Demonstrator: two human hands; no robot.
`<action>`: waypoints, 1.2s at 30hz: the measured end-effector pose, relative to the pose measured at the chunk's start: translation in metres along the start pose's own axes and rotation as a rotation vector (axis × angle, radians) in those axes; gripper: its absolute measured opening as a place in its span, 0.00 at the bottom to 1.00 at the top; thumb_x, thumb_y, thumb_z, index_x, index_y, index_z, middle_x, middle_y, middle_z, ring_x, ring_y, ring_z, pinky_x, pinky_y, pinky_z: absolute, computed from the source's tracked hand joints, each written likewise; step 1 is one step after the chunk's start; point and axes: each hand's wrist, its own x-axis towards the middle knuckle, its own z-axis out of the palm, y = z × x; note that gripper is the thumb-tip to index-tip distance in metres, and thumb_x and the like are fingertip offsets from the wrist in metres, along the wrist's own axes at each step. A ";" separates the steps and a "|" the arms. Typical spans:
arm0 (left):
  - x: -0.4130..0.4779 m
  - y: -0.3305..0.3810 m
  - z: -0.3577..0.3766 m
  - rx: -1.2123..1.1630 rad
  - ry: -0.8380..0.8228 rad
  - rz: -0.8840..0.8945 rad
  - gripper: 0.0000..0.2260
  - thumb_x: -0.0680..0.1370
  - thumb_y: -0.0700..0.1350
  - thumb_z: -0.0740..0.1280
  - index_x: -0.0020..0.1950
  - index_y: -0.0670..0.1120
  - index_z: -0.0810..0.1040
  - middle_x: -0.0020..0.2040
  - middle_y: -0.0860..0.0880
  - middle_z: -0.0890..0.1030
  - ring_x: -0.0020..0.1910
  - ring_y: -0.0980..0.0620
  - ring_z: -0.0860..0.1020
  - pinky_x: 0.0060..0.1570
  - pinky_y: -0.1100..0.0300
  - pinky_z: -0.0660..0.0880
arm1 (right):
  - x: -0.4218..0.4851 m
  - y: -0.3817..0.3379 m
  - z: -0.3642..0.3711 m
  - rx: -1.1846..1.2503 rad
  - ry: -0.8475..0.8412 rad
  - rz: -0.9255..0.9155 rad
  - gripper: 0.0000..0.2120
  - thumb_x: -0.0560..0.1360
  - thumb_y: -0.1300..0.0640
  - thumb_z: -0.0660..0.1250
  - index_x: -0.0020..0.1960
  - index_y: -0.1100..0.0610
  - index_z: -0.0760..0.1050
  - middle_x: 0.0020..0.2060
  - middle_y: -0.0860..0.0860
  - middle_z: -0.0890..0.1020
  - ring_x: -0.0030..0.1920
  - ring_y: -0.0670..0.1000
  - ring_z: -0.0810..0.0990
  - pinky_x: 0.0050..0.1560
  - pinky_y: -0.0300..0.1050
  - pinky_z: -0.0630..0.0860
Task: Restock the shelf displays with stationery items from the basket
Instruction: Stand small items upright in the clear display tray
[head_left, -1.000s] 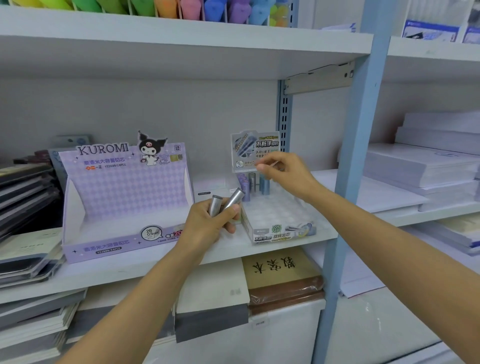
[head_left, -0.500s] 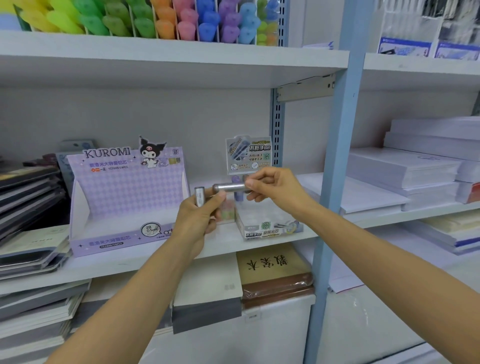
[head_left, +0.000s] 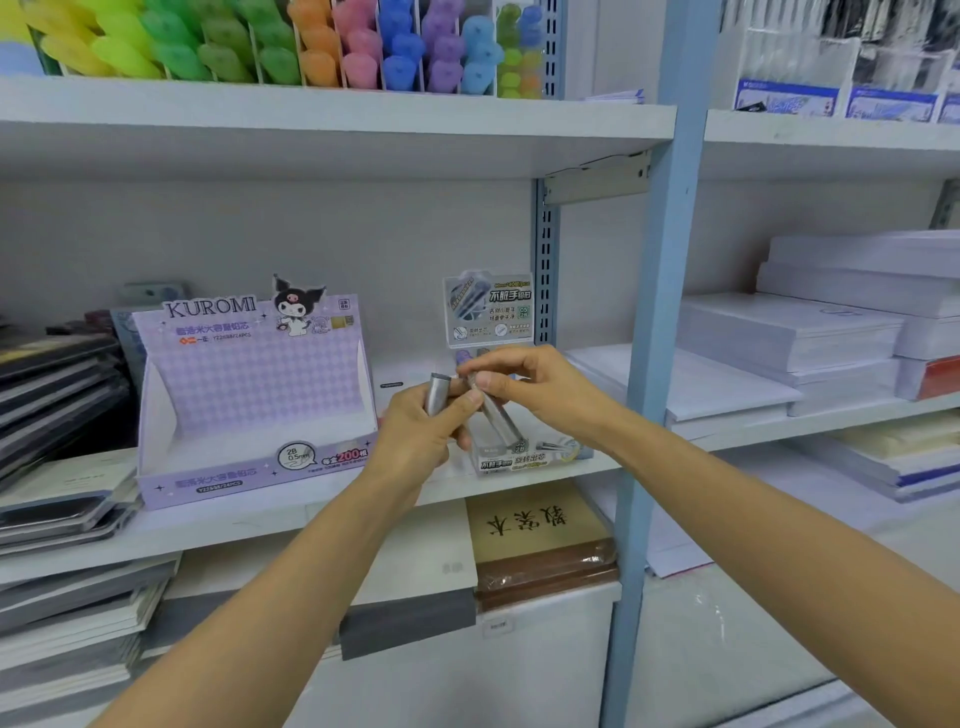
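Observation:
My left hand (head_left: 421, 431) grips a grey lead-refill tube (head_left: 437, 392) that stands upright out of its fist. My right hand (head_left: 535, 387) pinches the top of a second grey tube (head_left: 498, 421), which slants down to the right in front of the clear lead display box (head_left: 524, 457). That box sits on the middle shelf (head_left: 291, 514), its printed header card (head_left: 488, 306) rising behind my hands. A few purple and grey tubes (head_left: 465, 357) stand in its back row, mostly hidden by my fingers. No basket is in view.
A purple Kuromi display box (head_left: 249, 395) stands left of my hands. Stacks of notebooks (head_left: 57, 384) fill the left side, and paper reams (head_left: 810, 338) lie right of the blue upright post (head_left: 660, 332). Coloured highlighters (head_left: 291, 47) line the top shelf; more notebooks (head_left: 535, 535) lie below.
My right hand has taken one of the two grey tubes from my left hand and now holds it slanting down in front of the clear box. The view has tilted down and left.

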 end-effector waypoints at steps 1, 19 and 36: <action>0.000 0.001 0.001 0.015 0.000 -0.002 0.04 0.78 0.46 0.69 0.49 0.46 0.81 0.31 0.55 0.81 0.26 0.58 0.73 0.22 0.68 0.63 | -0.001 0.000 -0.001 0.006 0.006 0.004 0.11 0.78 0.58 0.67 0.59 0.57 0.81 0.52 0.52 0.84 0.53 0.48 0.81 0.52 0.39 0.78; 0.006 -0.007 -0.025 -0.030 -0.127 -0.201 0.11 0.83 0.50 0.60 0.57 0.45 0.75 0.31 0.51 0.73 0.29 0.55 0.69 0.26 0.64 0.67 | 0.058 0.036 -0.014 -0.272 0.418 0.078 0.09 0.74 0.64 0.71 0.53 0.63 0.79 0.45 0.57 0.83 0.46 0.55 0.82 0.52 0.46 0.80; 0.004 -0.014 -0.035 -0.027 -0.171 -0.163 0.11 0.81 0.38 0.63 0.63 0.39 0.74 0.42 0.46 0.75 0.35 0.55 0.74 0.36 0.64 0.74 | 0.072 0.052 -0.004 -0.613 0.322 0.043 0.05 0.74 0.61 0.71 0.50 0.58 0.81 0.44 0.48 0.78 0.44 0.47 0.76 0.50 0.45 0.76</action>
